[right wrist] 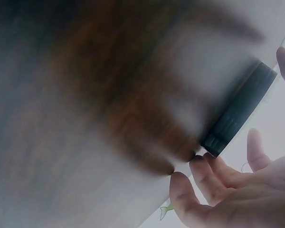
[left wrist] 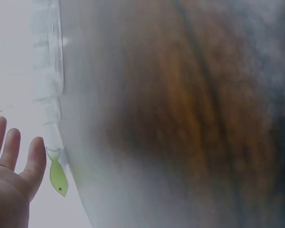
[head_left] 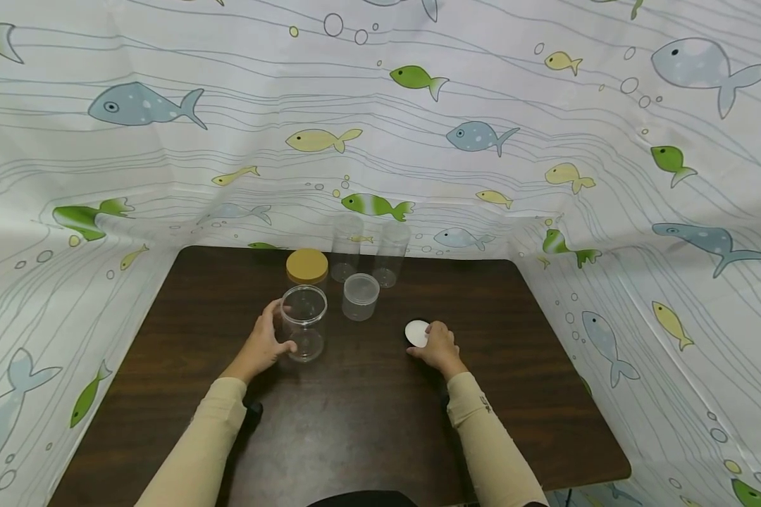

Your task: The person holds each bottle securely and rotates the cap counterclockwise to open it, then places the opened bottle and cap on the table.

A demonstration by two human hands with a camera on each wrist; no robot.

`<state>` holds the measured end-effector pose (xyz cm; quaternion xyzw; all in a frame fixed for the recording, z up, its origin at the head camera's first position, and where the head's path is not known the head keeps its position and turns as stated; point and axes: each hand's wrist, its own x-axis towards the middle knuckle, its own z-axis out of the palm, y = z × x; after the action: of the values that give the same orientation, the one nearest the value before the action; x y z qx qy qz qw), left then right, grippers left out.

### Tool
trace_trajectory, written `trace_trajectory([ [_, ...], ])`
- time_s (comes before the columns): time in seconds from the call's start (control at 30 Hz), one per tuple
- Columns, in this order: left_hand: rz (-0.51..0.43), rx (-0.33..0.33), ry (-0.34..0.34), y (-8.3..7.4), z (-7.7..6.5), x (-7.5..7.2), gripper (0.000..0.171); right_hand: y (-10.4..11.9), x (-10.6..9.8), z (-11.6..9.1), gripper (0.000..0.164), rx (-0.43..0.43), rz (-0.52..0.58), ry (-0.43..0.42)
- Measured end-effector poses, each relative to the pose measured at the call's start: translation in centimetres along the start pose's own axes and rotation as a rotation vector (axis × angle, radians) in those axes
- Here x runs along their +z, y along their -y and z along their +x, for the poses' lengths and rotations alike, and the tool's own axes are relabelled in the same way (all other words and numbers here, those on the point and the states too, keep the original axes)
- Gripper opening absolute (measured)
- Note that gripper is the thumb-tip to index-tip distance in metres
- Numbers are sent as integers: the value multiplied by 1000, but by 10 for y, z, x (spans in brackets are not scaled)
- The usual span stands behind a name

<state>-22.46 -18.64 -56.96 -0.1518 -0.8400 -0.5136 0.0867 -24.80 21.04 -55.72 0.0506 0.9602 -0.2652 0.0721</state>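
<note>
In the head view my left hand (head_left: 263, 343) curves around the left side of a wide clear jar (head_left: 304, 331). Its fingers are behind the wall, the thumb at the front. The jar stands upright without a lid on the table. My left wrist view shows those fingers (left wrist: 35, 164) spread, with the jar's clear wall (left wrist: 50, 52) beyond them. On the right, my right hand (head_left: 440, 348) is at a round black lid (head_left: 416, 333), white face up. The right wrist view has extended fingertips (right wrist: 209, 159) at one end of the lid's black rim (right wrist: 240, 111).
Behind the wide jar stands a jar with a yellow lid (head_left: 307, 266). A small frosted container (head_left: 360, 299) with a lid is to its right. Two tall clear cylinders (head_left: 345, 250) stand near the back edge of the dark wooden table (head_left: 355, 422). A fish-print sheet (head_left: 380, 113) hangs behind.
</note>
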Motion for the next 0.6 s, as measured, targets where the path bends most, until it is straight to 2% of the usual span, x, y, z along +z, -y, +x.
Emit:
trace_trajectory([
  [0.07,-4,14,-13,3,0,-2,123,0,0,0,62,-6,0,-5],
  [0.1,-16,13,-20,3,0,-3,120,-1,0,0,63,-7,4,-9],
  [0.17,-29,-18,-33,4,1,-5,107,-1,0,-1,64,-4,13,-12],
  [0.3,-62,-100,-49,0,5,-10,68,-2,0,-1,66,-3,26,-24],
  [0.37,-77,-124,-49,-3,8,-13,58,-3,1,0,67,-6,26,-28],
  [0.53,-113,-142,-51,-4,15,-19,56,-4,2,1,72,-20,34,-33],
  [0.6,-121,-169,-63,-2,17,-20,57,-5,2,1,73,-22,37,-34],
])
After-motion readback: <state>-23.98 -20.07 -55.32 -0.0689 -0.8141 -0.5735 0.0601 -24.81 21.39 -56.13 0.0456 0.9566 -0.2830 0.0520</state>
